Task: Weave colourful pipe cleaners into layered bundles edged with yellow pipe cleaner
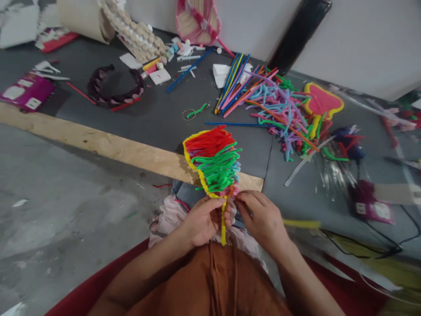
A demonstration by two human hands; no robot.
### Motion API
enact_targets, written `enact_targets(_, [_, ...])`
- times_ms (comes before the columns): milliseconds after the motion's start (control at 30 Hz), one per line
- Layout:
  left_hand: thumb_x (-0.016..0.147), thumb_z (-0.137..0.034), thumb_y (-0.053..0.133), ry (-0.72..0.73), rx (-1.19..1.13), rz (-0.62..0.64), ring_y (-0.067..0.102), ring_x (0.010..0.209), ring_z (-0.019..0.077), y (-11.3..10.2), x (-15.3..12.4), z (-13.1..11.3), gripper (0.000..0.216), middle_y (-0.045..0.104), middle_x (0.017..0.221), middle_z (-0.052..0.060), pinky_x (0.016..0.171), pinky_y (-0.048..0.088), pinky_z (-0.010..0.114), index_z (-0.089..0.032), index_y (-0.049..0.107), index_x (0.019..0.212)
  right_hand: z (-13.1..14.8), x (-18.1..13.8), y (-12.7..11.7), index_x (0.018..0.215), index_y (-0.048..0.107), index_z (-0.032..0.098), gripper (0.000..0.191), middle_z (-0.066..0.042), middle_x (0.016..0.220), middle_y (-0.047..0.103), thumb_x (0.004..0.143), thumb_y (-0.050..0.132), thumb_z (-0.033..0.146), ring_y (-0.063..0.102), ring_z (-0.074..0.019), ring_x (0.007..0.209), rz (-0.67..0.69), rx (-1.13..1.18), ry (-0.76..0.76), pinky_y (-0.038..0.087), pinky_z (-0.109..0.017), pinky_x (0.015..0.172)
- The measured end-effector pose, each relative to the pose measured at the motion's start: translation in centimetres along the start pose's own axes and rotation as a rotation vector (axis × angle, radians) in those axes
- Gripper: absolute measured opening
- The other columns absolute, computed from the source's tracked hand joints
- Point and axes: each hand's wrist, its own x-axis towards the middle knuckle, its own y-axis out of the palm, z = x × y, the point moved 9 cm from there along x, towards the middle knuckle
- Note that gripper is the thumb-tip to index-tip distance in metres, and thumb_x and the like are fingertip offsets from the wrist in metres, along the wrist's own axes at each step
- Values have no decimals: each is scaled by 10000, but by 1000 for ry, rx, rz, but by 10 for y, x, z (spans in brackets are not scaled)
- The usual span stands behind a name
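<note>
A pipe-cleaner craft (215,160) stands at the table's front edge, above my lap. It has a yellow outline, rows of red and green pieces, and purple, blue and pink ends along its right side. A fuzzy yellow stem (224,224) hangs from its bottom. My left hand (205,219) is closed around the base of the craft, with the thumb at the top of the stem. At the lower right corner, beside pink and orange ends, the fingers of my right hand (263,215) are pinched together. What they grip is too small to make out.
Cut pipe cleaners (276,105) lie heaped at the back right, near a pink shape with yellow edging (324,102). A black phone-like slab (299,35) leans on the wall. Leftward are a dark headband (115,87), a purple packet (28,91) and a cardboard tube (83,19).
</note>
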Motion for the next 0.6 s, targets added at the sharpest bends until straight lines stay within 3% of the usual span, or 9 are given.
enact_targets(200, [753, -108, 656, 18, -19, 19, 549, 591, 87, -2, 2, -1, 103, 573, 698, 31, 528, 458, 184, -78, 655, 851, -4, -5, 9, 966, 645, 173, 149, -67, 826, 664, 928, 504, 200, 607, -200, 768, 84, -54, 46, 495, -316, 699])
enact_targets(467, [693, -100, 659, -78, -97, -71, 475, 522, 60, 1, -4, 3, 95, 545, 634, 24, 445, 332, 132, -93, 580, 745, 2, 0, 17, 851, 649, 198, 116, -68, 818, 648, 882, 543, 160, 513, -223, 783, 23, -217, 22, 438, -331, 695])
enact_targets(600, [695, -124, 653, -66, -66, -82, 450, 506, 58, 1, -7, 0, 119, 531, 625, 11, 435, 306, 133, -105, 576, 783, 5, 1, 21, 849, 644, 187, 97, -85, 852, 660, 877, 550, 181, 503, -242, 808, 4, -261, 8, 411, -367, 707])
